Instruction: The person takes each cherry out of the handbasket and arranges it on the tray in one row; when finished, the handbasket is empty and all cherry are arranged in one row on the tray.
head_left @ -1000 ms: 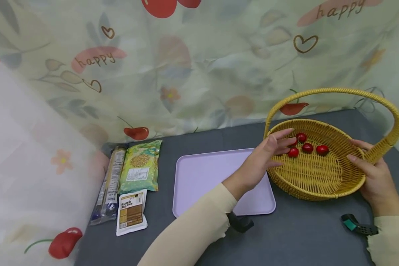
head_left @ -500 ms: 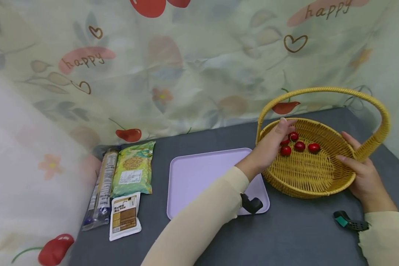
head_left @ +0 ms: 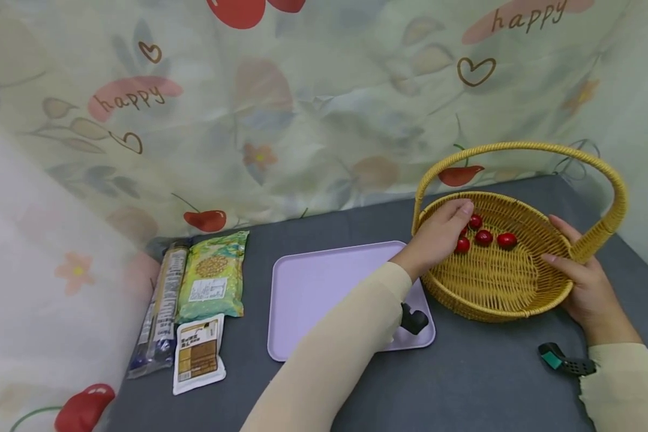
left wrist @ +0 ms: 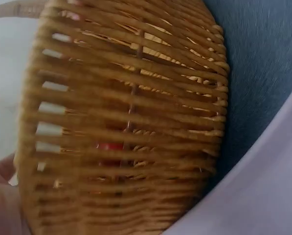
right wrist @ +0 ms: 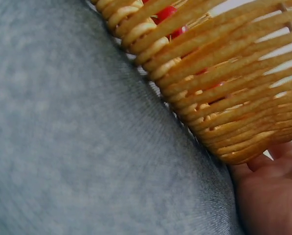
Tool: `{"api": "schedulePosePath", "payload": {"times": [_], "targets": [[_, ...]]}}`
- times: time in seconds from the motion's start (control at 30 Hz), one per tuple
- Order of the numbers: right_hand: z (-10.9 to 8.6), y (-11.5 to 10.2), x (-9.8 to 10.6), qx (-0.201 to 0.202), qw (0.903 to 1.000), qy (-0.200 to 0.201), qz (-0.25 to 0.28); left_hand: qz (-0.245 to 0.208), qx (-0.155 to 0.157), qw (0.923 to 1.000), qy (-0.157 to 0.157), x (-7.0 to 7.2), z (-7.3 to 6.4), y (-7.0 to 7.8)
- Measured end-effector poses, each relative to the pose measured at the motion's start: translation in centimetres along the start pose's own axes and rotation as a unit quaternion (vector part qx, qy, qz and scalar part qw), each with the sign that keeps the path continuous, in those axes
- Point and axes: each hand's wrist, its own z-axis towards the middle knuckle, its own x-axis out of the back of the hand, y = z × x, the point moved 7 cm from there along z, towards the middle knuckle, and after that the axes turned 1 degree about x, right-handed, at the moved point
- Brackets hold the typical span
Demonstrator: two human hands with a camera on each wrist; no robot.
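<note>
My right hand [head_left: 594,294] grips the right rim of the basket [head_left: 486,285], thumb inside, while my left hand [head_left: 440,235] reaches over the opposite rim, fingers partly hidden near the red cherries [head_left: 483,238]; whether they pinch one, I cannot tell. The basket is at the right of the grey table [head_left: 464,372]. Beside it lies a lavender tray [head_left: 318,294], partly behind my left sleeve [head_left: 340,342]. Farther left: a green bag [head_left: 210,276], a small packet [head_left: 200,354] and long packs [head_left: 164,306].

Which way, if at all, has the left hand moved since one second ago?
Yes: against the tray in the head view, the left hand has moved right and farther forward.
</note>
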Motion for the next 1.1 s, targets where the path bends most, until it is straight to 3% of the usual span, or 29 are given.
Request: {"api": "schedulePosePath", "payload": {"times": [0.17, 0.4, 0.47, 0.67, 0.77, 0.87, 1.0, 1.1], "targets": [[0.1, 0.1, -0.2, 0.003, 0.9996, -0.010, -0.025, 0.128, 0.022, 0.9916, 0.009, -0.7, 0.9, -0.2], [0.0, 0.0, -0.4, 0.006, 0.9993, -0.008, -0.036, 0.186, 0.073, 0.9794, 0.033, -0.8, 1.4, -0.7], [0.0, -0.1, -0.4, 0.006, 0.9991, -0.005, -0.042, 0.225, 0.087, 0.9700, 0.028, -1.2, 1.6, -0.8], [0.0, -0.1, -0.3, 0.002, 0.9988, -0.002, -0.049, 0.359, 0.103, 0.9275, -0.002, -2.8, 2.0, -1.2], [0.0, 0.0, -0.3, 0.002, 0.9988, -0.004, -0.049, 0.374, 0.113, 0.9206, -0.007, -3.2, 2.0, -1.5], [0.0, 0.0, -0.3, 0.003, 0.9987, -0.004, -0.050, 0.368, 0.099, 0.9246, -0.007, -3.3, 1.9, -1.4], [0.0, -0.1, -0.1, 0.001, 0.9989, 0.000, -0.047, 0.310, 0.054, 0.9491, -0.007, -2.9, 1.8, -1.0], [0.0, -0.1, 0.0, -0.001, 0.9990, 0.002, -0.045, 0.229, 0.022, 0.9732, -0.005, -2.6, 1.7, -0.6]]}}
